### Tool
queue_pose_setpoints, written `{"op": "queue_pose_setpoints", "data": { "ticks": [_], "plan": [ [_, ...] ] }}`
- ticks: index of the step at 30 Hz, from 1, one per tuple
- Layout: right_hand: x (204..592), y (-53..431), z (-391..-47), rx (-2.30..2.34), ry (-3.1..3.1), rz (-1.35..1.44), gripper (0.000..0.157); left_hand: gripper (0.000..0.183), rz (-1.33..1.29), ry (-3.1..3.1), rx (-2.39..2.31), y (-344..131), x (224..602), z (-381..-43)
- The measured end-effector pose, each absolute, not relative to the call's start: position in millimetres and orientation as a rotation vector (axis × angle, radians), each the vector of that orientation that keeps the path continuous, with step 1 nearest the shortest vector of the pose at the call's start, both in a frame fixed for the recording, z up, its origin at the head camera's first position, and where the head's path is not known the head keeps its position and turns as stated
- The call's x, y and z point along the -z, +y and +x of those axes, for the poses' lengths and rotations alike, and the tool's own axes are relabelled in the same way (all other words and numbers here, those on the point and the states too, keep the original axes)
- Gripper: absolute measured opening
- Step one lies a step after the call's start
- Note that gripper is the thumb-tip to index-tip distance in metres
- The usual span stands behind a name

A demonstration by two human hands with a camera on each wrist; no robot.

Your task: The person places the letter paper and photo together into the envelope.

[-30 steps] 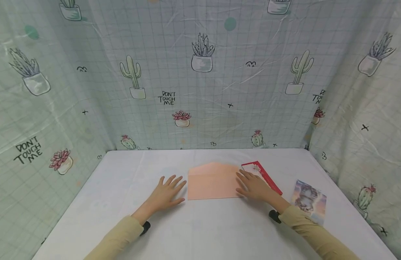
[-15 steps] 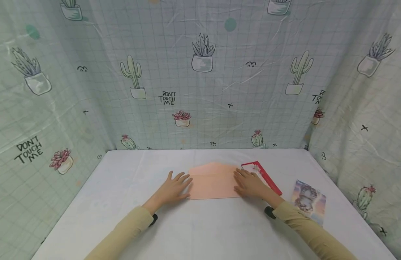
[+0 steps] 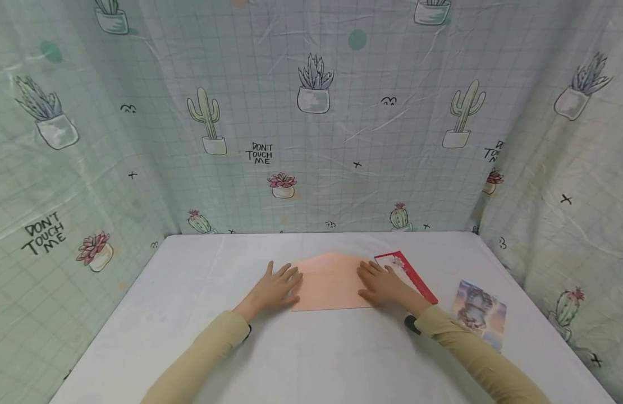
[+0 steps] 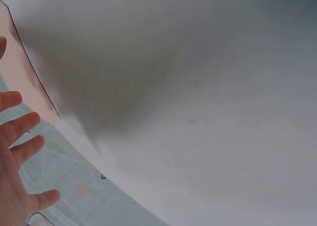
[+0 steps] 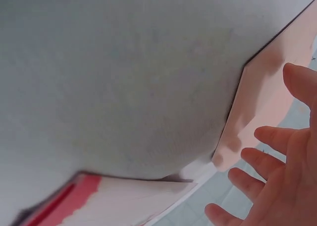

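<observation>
A peach-coloured envelope [image 3: 329, 286] lies flat in the middle of the white table, its pointed flap [image 3: 333, 260] spread toward the back. My left hand [image 3: 277, 287], fingers spread and nearly straight, is over the envelope's left end. At the right end is my right hand [image 3: 384, 285], also with extended fingers. Both wrist views show a gap between the fingertips [image 5: 250, 159] and the paper, with finger shadows on the envelope in the right one. A white card with a red border [image 3: 415, 280] lies partly behind the right hand.
To the right, a picture card [image 3: 480, 311] with a grey furry animal on a pastel background lies near the right sleeve [image 3: 475, 356]. White cloth covers the table [image 3: 200, 269]. A cactus-print curtain [image 3: 342, 134] hangs round the back and sides.
My left hand has moved right, from beside the envelope to over its left end. The right hand has shifted slightly left over the right end. The envelope and cards stay put.
</observation>
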State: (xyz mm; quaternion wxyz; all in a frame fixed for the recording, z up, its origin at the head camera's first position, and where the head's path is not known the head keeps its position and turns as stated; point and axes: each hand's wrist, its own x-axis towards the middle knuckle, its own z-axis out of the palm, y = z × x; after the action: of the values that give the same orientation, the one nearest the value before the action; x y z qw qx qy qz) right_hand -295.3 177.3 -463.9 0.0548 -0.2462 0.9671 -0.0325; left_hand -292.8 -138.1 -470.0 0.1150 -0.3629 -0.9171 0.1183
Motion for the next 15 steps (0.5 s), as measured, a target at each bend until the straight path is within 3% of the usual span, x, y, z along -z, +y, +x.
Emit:
{"op": "queue_pose_setpoints", "data": {
  "ticks": [15],
  "plan": [
    [470, 171, -311, 0.035, 2.902, -0.708, 0.066, 0.071, -1.012, -2.795, -0.37, -136, 467, -302]
  ]
}}
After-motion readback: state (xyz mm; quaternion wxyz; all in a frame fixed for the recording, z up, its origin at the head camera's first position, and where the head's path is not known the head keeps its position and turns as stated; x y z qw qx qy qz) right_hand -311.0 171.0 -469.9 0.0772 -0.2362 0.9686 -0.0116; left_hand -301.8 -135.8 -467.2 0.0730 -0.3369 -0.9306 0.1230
